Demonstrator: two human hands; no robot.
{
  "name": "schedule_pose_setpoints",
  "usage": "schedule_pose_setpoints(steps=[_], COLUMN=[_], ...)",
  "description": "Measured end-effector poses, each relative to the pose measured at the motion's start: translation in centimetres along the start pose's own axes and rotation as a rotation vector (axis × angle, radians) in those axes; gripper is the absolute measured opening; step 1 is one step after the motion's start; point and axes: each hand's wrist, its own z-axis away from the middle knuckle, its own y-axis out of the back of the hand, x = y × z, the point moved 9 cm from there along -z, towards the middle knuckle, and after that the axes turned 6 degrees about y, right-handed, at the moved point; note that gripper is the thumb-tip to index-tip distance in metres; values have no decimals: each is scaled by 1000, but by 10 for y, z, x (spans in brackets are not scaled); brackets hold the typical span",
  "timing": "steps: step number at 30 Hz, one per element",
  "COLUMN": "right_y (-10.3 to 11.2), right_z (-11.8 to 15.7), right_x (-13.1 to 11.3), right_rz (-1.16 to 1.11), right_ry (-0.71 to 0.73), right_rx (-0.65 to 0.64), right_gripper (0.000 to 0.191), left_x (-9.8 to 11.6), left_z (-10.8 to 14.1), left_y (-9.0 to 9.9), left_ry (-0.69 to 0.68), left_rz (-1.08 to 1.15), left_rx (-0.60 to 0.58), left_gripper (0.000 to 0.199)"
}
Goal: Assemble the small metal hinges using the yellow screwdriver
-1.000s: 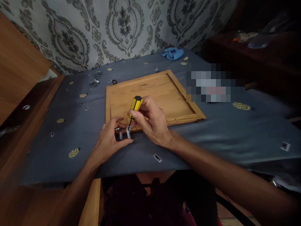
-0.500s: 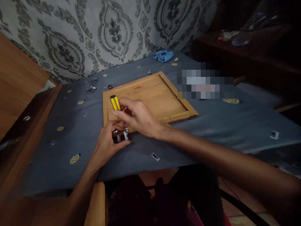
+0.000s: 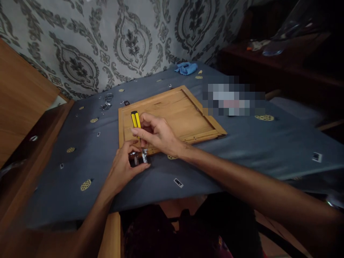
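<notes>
Moved screwdriver (image 3: pixel 135 120): its handle leans left instead of right as in the earlier frame, and the right hand (image 3: pixel 158 134) sits further left with it.
Tool angle: probably the fitting (image 3: pixel 144 156) is being worked from a new side; the tip is hard to make out.
Surface (image 3: pixel 88 157): one, draped in grey-blue.
Panel (image 3: pixel 177 111): one, wooden, flat near the middle of the surface.
Hands: two; the right grips the screwdriver over the panel's near-left corner, the left hand (image 3: pixel 123 165) pinches the fitting between thumb and fingers.
Rag (image 3: pixel 186 68): one, blue, by the surface's far edge.
Loose metal (image 3: pixel 105 106): two small clusters toward the surface's far-left corner, pieces too tangled to count.
Fitting: one clearly seen, silvery, at the panel's near edge, by the left corner.
Clip (image 3: pixel 127 103): one plain to see, dark, at the panel's far-left corner.
</notes>
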Motion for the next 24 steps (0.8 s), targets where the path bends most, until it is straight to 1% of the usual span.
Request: schedule_pose_setpoints(steps=[3, 6, 10, 13, 18, 21, 24], right_y=[-1, -3, -6, -9, -12, -14, -15], right_z=[2, 3, 4, 5, 7, 7, 6], right_x=[-1, -4, -5, -2, 1, 3, 6], right_rz=[-82, -115, -85, -131, -277, -346, -366], right_ry=[-18, -29, -49, -88, -145, -156, -156], right_rx=[-5, -36, -104, -144, -108, -83, -79], right_gripper=[43, 41, 37, 38, 39, 43, 47], left_x=[-1, -3, -3, -5, -6, -1, 1], left_z=[0, 0, 1, 1, 1, 0, 0], left_y=[-1, -1, -2, -1, 0, 1, 1], left_ry=[44, 85, 68, 52, 62, 31, 7], left_rz=[-14, -22, 1, 3, -6, -15, -29], left_rx=[-17, -22, -19, -4, 3, 3, 3], left_gripper=[41, 45, 47, 48, 54, 54, 53])
